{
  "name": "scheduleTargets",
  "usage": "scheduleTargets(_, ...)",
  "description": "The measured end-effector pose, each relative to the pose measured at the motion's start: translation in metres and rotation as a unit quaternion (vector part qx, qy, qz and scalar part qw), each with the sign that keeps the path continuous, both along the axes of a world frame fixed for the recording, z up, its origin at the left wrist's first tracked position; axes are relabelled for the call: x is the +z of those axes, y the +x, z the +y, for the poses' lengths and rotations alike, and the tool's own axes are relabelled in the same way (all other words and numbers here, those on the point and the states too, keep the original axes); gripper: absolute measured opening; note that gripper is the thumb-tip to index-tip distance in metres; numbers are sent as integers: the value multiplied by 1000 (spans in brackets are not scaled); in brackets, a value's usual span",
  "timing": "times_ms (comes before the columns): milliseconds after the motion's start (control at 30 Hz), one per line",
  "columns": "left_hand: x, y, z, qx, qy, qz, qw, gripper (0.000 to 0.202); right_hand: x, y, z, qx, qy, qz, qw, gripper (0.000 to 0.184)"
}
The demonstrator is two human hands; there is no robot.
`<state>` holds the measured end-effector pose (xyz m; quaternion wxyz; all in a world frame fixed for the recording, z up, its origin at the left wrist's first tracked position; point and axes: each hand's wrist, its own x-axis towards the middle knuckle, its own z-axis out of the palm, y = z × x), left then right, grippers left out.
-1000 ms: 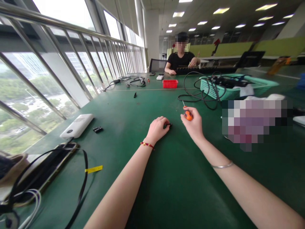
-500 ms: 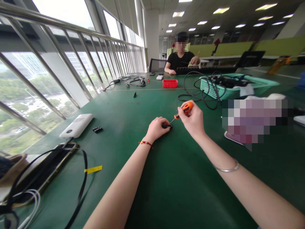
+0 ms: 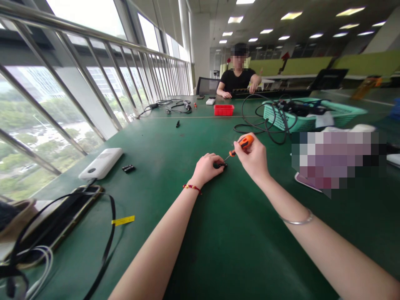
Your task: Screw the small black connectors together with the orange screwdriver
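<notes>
Change: little is altered from half a second ago; the screwdriver (image 3: pixel 242 145) is kept at the same slant.
Axis: handle is raised up-right, tip is aimed down-left at the small black part (image 3: pixel 220 165).
Right hand (image 3: pixel 254 157): closed on the handle.
Left hand (image 3: pixel 206 167): pinched on the part, on the green table (image 3: pixel 218 233).

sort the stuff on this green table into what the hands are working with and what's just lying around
In use: small orange-handled screwdriver, held in the right hand; small black part, under the left hand.
Lying about: white rectangular power bank; small black clip beside it; red plastic tray; teal plastic basket with black cables; black strap with a yellow tag.
</notes>
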<state>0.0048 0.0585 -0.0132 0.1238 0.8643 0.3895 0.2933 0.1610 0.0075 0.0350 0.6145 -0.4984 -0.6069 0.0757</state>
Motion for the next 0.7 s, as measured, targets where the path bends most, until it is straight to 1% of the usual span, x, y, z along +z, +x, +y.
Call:
scheduleTargets(467, 0, -1, 0, -5, -3, 4, 1000, 15, 2, -1, -2, -5, 21, -7, 1000, 19)
scheduleTargets(700, -1, -1, 1, -7, -4, -1, 1000, 16, 2, -2, -4, -12, 3, -19, 1000, 19)
